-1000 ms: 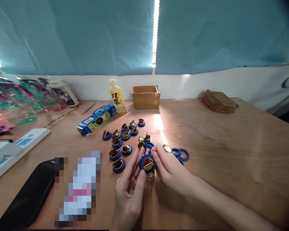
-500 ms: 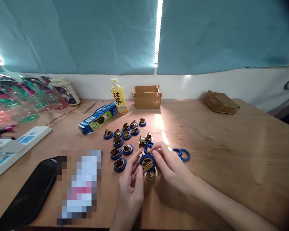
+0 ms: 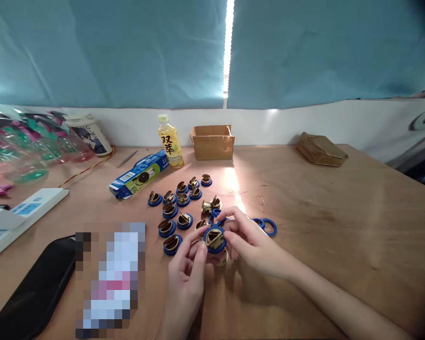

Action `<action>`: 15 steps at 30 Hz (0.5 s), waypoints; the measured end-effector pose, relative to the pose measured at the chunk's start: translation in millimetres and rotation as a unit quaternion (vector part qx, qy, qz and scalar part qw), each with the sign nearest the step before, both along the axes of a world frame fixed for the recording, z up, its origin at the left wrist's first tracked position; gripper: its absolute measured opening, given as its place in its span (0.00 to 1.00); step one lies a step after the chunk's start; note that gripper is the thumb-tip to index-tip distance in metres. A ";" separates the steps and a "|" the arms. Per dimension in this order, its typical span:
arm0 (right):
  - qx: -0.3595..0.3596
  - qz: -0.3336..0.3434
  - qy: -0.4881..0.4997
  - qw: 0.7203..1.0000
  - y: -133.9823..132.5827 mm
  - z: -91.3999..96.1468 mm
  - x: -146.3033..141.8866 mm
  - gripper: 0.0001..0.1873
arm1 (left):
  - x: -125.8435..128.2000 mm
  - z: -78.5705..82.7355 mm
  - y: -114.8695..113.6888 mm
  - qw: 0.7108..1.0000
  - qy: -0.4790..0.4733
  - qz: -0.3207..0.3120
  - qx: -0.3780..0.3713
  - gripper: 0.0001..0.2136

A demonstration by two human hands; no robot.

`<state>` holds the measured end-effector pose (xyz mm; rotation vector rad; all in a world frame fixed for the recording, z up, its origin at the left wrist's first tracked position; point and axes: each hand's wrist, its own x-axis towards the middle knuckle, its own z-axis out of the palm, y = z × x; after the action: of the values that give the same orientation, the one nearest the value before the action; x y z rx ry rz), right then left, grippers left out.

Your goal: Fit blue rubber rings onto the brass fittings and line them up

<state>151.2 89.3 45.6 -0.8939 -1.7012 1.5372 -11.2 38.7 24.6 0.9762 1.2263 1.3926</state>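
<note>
Held fitting (image 3: pixel 215 242): gold-col. w/ blue ring (image 3: pixel 214 228). Loose ring (image 3: pixel 275 227): blue. Tabletop (image 3: pixel 322 236): brn., wood-grain patt. Bottle (image 3: pixel 170 144): yel. w/ blk. chars. Carton (image 3: pixel 140 177): blue & grn. Curtains (image 3: pixel 109 52): teal. Cardboard box (image 3: pixel 213 148): brn. Pwr. strip (image 3: pixel 54 195): wht. w/ blue sections. Flat case (image 3: pixel 35 278): blk.

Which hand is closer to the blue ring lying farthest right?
Right. The right hand is just left of that blue ring; the left hand is farther left.

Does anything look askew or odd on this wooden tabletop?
Yes: one spool-shaped, gold-coloured metal fitting appears tipped on its side, while the gold-coloured metal fittings with blue rings to its left sit flat. Also, a pixelated patch hides whatever lies beneath.
</note>
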 end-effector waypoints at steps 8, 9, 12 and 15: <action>-0.067 0.028 0.088 0.994 -1.5 7.8 -7.9 0.08 | -5.3 0.2 -4.2 0.981 -0.149 -0.123 -0.005 0.22; -0.072 0.031 0.094 0.992 -1.8 8.2 -8.8 0.08 | -6.7 -1.3 -4.1 0.978 -0.156 -0.140 0.001 0.22; -0.087 0.040 0.105 0.990 -2.3 8.4 -10.7 0.07 | -8.5 -3.6 -4.0 0.973 -0.162 -0.167 0.010 0.20; -0.102 0.044 0.099 0.989 -2.1 8.8 -9.9 0.07 | -6.5 -3.6 -3.7 0.972 -0.164 -0.166 0.018 0.20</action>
<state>141.2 87.2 54.4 -0.7463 -1.4772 1.8207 -17.7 35.0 21.0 0.8860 0.7568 1.2504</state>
